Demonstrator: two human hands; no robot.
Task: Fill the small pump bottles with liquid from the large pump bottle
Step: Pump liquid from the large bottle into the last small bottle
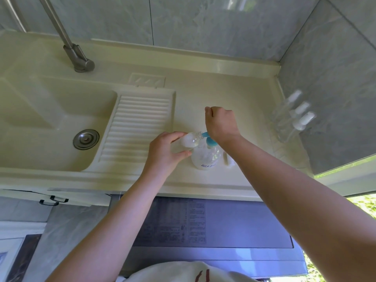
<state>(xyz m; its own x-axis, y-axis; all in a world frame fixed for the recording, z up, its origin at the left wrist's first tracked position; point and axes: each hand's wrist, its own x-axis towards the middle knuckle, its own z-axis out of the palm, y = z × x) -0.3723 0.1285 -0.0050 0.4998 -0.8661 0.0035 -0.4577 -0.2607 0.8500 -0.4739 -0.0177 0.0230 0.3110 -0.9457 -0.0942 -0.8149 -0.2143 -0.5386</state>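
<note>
At the near edge of the cream countertop (183,110), the large pump bottle (205,156) stands upright, clear with a blue pump head. Just right of it lies a small white pump cap (228,160). The left hand (165,152) grasps a small pump bottle (190,140), tilted, its open neck touching the blue spout. The right hand (220,123) is above the pump head, fingers curled into a fist; what they hold cannot be told. Farther right, more small bottles (293,117) stand against the wall. Far left sit the sink (50,119), ribbed washboard (136,127) and faucet (79,58).
</note>
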